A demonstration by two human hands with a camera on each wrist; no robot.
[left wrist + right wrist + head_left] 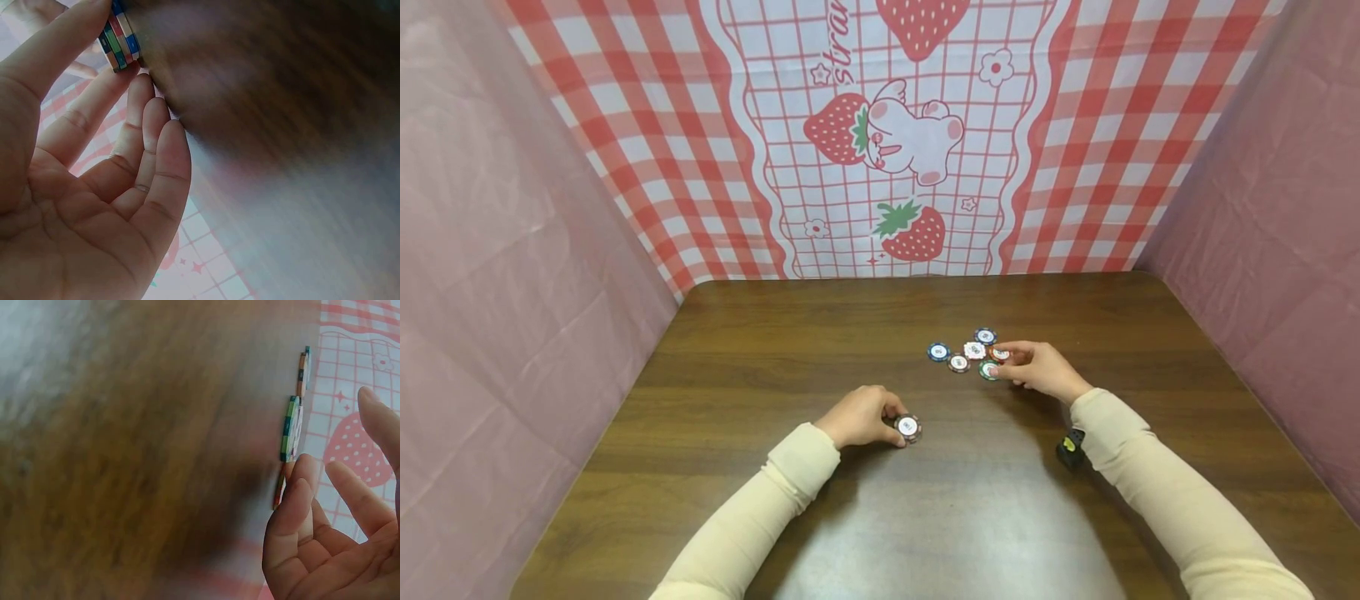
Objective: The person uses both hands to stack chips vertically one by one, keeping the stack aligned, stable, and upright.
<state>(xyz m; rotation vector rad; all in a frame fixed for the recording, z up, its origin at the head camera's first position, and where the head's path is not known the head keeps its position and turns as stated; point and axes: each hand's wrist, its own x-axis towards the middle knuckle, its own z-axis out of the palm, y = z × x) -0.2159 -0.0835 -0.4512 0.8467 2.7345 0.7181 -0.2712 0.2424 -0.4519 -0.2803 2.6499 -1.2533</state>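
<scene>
On the wooden table, my left hand (861,417) grips a small stack of poker chips (907,427) between thumb and index finger. The left wrist view shows the coloured edges of the stacked chips (119,39); the other fingers lie beside them. Farther back, my right hand (1037,367) reaches over loose chips, thumb and index finger spread apart. Its thumb is at the green chip (988,371), its index finger over the orange chip (1001,354). Around these lie a white chip (974,350), a brown chip (958,362) and two blue chips, one at left (938,352) and one behind (985,336).
A black object with a yellow-green mark (1070,448) shows beside the right sleeve. The brown table (760,333) ends at a red-checked strawberry cloth (895,142) behind it. Pink curtains (497,275) hang on both sides.
</scene>
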